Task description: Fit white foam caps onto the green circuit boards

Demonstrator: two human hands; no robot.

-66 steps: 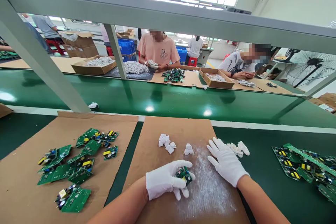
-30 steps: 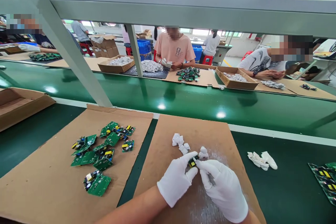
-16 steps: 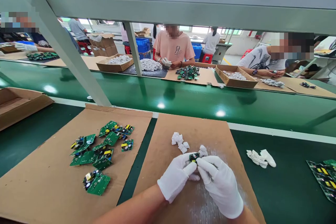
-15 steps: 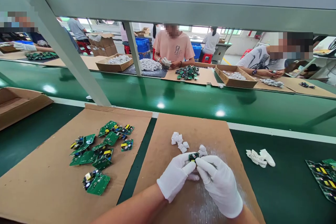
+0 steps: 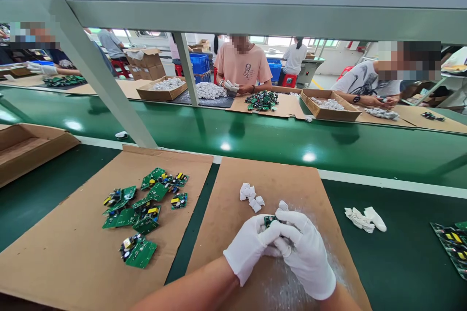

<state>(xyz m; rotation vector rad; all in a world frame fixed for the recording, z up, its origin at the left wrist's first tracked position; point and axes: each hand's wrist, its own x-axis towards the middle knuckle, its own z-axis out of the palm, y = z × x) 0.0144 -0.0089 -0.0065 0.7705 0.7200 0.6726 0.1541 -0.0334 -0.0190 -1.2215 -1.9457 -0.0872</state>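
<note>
While a small green circuit board (image 5: 270,221) is being pinched between the fingertips of both gloved hands, only its top edge is being shown above the white gloves. It is being held just above the right-hand cardboard sheet (image 5: 233,180), over a patch dusted with white residue. The left hand (image 5: 250,249) is being closed around the board from the left, thumb and forefinger pressed on it; the right hand (image 5: 305,255) is being curled over it from the right, fingertips pressed on the same piece, so that both grips are being kept shut on the board. What exactly is being done to the board cannot be told, since the gloves are hiding most of it.

As a judgement of progress, little is being shown as finished. A pile of bare circuit boards (image 5: 146,206) is being left on the left-hand cardboard sheet (image 5: 54,252), well apart from the hands, and more boards (image 5: 451,245) are being left at the right edge of the green bench. A few small white plastic pieces (image 5: 251,196) are being left just beyond the fingers, and another white cluster (image 5: 365,218) is lying on the bench to the right. One board is being worked; many, it seems, are waiting. Across the conveyor belt (image 5: 255,136), other people are being seen at similar work.
</note>
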